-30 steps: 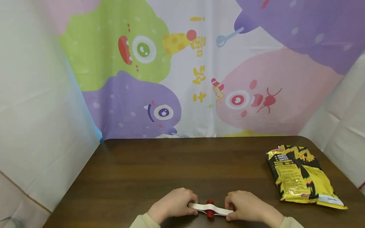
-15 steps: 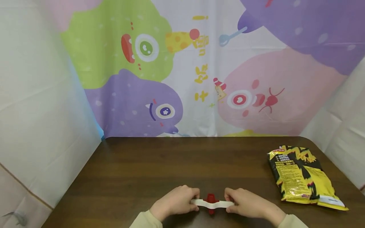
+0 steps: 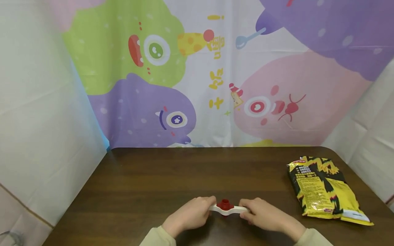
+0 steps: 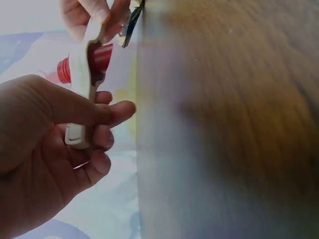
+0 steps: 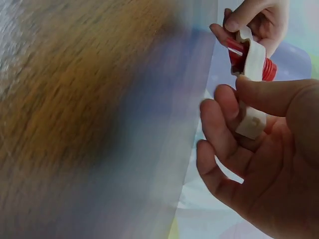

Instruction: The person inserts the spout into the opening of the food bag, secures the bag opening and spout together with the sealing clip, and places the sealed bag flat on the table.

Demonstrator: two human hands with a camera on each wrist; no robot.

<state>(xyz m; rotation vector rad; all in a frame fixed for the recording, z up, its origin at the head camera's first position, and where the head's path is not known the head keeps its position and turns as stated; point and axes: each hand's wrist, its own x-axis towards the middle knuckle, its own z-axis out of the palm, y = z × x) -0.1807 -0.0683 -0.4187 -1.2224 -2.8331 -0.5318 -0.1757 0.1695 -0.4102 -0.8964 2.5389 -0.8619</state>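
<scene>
A white bag clip (image 3: pixel 237 210) spans the gap between both hands, with a red threaded spout (image 3: pixel 225 204) through its middle. In the head view the spout's round mouth points up and away from me. My left hand (image 3: pixel 191 213) grips the clip's left end, thumb across it and fingers behind, as the left wrist view shows. The right hand (image 3: pixel 263 215) pinches the other end; in the right wrist view the thumb (image 5: pixel 269 94) lies along the white bar (image 5: pixel 255 59). The clip is held above the table near its front edge.
A yellow and black snack bag (image 3: pixel 326 191) lies on the right of the dark wooden table (image 3: pixel 172 171). Behind the table hangs a curtain (image 3: pixel 215 130) with cartoon figures. Pale sheets (image 3: pixel 46 112) close off both sides.
Both hands have moved slightly forward with the clip. The clip has been turned, so the spout's mouth now shows from above; the snack bag stays put.
</scene>
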